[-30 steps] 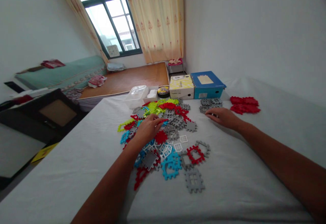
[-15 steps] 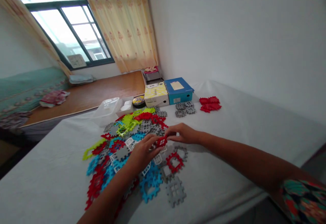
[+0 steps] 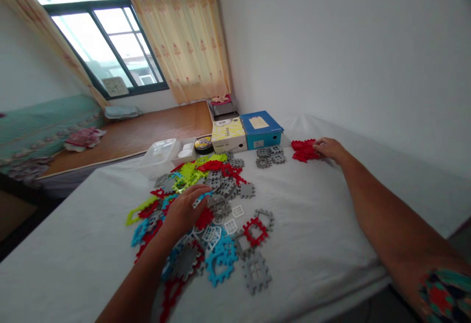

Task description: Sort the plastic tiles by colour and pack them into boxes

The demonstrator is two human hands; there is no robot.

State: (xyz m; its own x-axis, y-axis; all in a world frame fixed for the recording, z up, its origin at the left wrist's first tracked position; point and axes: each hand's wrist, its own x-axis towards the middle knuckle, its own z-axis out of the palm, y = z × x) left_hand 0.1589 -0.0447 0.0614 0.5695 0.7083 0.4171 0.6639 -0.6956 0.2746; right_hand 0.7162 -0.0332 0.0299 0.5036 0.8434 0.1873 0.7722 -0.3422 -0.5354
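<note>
My left hand (image 3: 187, 206) is over the pile of toothed plastic building tiles, its fingers closed around a blue tile (image 3: 203, 196) that shows partly past the fingertips. At the far right, my right hand (image 3: 330, 148) pinches the edge of a red tile at the small group of red tiles (image 3: 304, 150); the fingers cover part of it. Near the left hand lie grey tiles (image 3: 220, 206) and small white window pieces (image 3: 230, 226). Closer to me are a red square frame (image 3: 255, 231), a blue tile with an opening (image 3: 220, 265) and a grey window tile (image 3: 256, 272).
Grey tiles (image 3: 270, 156) form a group beside the red ones. Behind stand a blue box (image 3: 262, 129), a yellow and white box (image 3: 228, 136), a round black tin (image 3: 203, 145) and a clear plastic container (image 3: 159, 155). A white sheet (image 3: 312, 244) covers the surface; a wall rises at right.
My right hand has moved from the pile to the red group at the far right, carrying the red window tile. My left hand has let go of that tile, shifted left and taken a blue tile.
</note>
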